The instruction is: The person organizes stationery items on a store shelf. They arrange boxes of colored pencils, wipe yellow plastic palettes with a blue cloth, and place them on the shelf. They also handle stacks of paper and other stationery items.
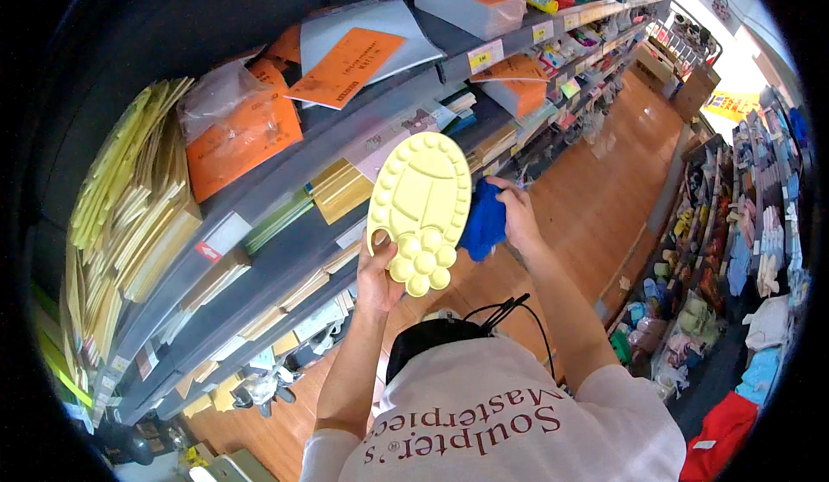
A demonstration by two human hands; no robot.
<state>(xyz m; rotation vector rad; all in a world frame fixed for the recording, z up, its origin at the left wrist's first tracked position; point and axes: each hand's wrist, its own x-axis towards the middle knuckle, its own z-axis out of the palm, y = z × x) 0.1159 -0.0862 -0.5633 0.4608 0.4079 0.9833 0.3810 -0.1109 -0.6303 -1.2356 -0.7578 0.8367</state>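
My left hand grips a pale yellow plastic paint palette at its lower left edge, with the thumb at the thumb hole. The palette is held upright in front of the shelves, its round wells and larger middle compartments facing me. Close to its right side, my right hand holds a crumpled blue cloth between thumb and fingers. The cloth hangs below the fingertips; whether it touches the palette's edge cannot be told.
Dark metal shelves on the left carry orange-covered paper packs, brown envelopes and notebooks. A wood-look floor aisle runs away to the upper right. Racks of packed textiles line the right side, with cardboard boxes farther off.
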